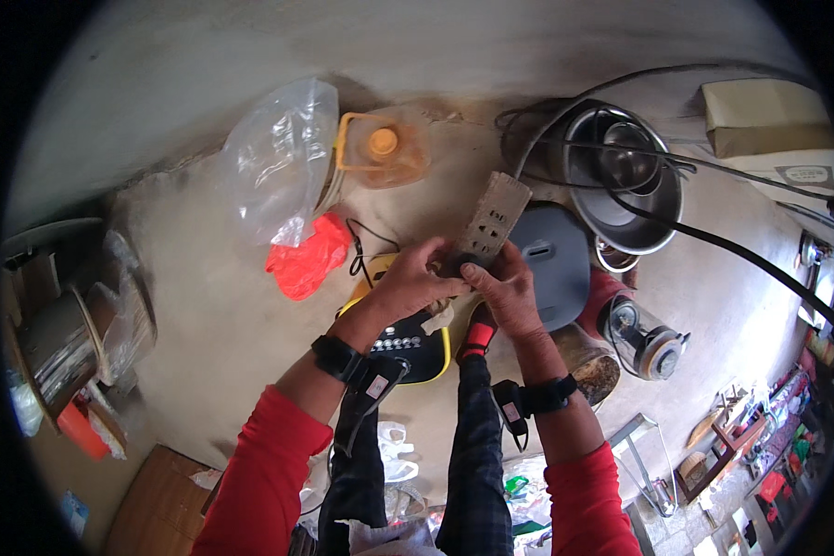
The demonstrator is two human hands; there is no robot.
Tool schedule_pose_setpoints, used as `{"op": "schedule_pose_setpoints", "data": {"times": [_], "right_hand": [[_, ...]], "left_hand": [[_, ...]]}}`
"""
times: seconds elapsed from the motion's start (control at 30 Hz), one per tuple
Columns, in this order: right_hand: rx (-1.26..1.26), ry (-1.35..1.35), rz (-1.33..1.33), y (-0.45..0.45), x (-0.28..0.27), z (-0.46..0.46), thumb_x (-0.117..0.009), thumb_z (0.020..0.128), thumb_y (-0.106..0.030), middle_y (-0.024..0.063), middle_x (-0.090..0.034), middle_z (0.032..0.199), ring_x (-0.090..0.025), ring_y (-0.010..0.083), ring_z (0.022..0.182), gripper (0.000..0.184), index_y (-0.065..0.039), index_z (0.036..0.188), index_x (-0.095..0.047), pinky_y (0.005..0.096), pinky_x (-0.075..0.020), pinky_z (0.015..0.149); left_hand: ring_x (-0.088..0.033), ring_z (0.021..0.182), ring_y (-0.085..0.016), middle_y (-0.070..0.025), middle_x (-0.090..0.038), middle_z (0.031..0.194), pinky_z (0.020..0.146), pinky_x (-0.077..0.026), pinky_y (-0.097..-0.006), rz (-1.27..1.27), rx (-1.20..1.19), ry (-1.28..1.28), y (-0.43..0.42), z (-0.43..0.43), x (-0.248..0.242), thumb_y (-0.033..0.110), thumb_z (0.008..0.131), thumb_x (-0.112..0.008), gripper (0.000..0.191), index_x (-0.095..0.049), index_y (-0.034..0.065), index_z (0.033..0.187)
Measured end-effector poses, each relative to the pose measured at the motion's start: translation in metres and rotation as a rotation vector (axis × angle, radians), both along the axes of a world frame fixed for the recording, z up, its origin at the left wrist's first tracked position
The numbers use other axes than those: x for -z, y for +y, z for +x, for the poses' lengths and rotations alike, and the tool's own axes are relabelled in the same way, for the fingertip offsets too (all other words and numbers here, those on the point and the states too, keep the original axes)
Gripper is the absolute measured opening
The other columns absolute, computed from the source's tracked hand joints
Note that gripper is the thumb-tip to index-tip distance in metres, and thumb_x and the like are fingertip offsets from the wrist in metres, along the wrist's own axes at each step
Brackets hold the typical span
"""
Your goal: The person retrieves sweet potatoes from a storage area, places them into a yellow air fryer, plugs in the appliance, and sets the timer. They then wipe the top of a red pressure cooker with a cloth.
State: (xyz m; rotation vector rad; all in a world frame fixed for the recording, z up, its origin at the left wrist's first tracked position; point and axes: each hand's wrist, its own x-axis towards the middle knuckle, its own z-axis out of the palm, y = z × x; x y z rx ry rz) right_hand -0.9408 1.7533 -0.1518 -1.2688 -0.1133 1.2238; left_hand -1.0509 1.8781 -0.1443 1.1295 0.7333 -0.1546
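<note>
Both hands hold a worn power strip (495, 217) with several sockets, tilted up and to the right before me. My left hand (417, 274) grips its lower end from the left, beside a dark round part that may be a plug or switch. My right hand (507, 288) holds the same end from the right, its thumb on the front by that dark part. A crumpled pale scrap (438, 317) hangs just below the fingers. Beneath my left forearm lies a black appliance with a yellow rim (417, 347) and a row of round buttons. A black cord (356, 257) lies beside it.
A grey lidded bin (552, 267) stands right of the hands, with steel basins (618, 229) and a glass lantern (657, 354) beyond. Black cables (723, 243) cross the right side. Up left are an orange-capped jug (383, 142), a clear plastic bag (274, 167) and a red bag (309, 260).
</note>
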Motion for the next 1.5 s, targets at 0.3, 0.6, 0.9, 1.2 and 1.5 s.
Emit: {"op": "schedule_pose_setpoints", "data": {"times": [0.3, 0.6, 0.9, 1.2, 1.5], "right_hand": [[-0.094, -0.104, -0.171, -0.034, 0.029, 0.035, -0.070, 0.078, -0.011, 0.0128, -0.056, 0.113, -0.055, 0.0204, 0.103, 0.054, 0.004, 0.122, -0.042, 0.0326, -0.0451, 0.090], [0.070, 0.006, -0.201, -0.089, 0.097, 0.066, -0.066, 0.078, -0.002, 0.0100, -0.057, 0.111, -0.055, 0.0191, 0.102, 0.048, 0.001, 0.120, -0.042, 0.0322, -0.0439, 0.090], [0.113, -0.086, -0.226, -0.085, 0.134, 0.094, -0.067, 0.077, -0.002, 0.0099, -0.059, 0.107, -0.058, 0.0178, 0.097, 0.049, 0.001, 0.120, -0.043, 0.0309, -0.0468, 0.085], [0.109, -0.178, -0.314, -0.079, 0.152, 0.099, -0.071, 0.073, -0.005, 0.0100, -0.061, 0.103, -0.059, 0.0172, 0.094, 0.051, 0.001, 0.116, -0.044, 0.0298, -0.0474, 0.083], [0.108, -0.223, -0.375, -0.076, 0.154, 0.103, -0.072, 0.071, -0.004, 0.0127, -0.062, 0.098, -0.061, 0.0188, 0.087, 0.055, 0.002, 0.116, -0.042, 0.0295, -0.0507, 0.076]], "left_hand": [[-0.057, 0.091, -0.014, -0.0088, -0.061, 0.099, 0.079, -0.048, -0.0275, -0.096, -0.045, -0.003, -0.035, 0.028, 0.038, 0.015, 0.070, -0.077, 0.049, -0.053, -0.0019, 0.109], [-0.056, 0.099, -0.020, -0.0129, -0.058, 0.108, 0.084, -0.047, -0.0320, -0.038, 0.093, 0.074, -0.090, 0.079, 0.112, 0.019, 0.071, -0.076, 0.063, -0.045, 0.0016, 0.123], [-0.057, 0.106, -0.024, -0.0158, -0.058, 0.113, 0.092, -0.045, -0.0329, 0.214, 0.042, 0.148, -0.105, 0.110, 0.159, 0.023, 0.072, -0.072, 0.061, -0.045, -0.0010, 0.120], [-0.051, 0.113, -0.025, -0.0174, -0.052, 0.123, 0.096, -0.041, -0.0340, 0.258, 0.115, 0.226, -0.096, 0.119, 0.161, 0.022, 0.070, -0.073, 0.067, -0.043, -0.0010, 0.125], [-0.055, 0.108, -0.029, -0.0203, -0.056, 0.116, 0.092, -0.043, -0.0355, 0.391, -0.079, 0.210, -0.111, 0.091, 0.139, 0.021, 0.068, -0.073, 0.061, -0.048, -0.0027, 0.119]]}}
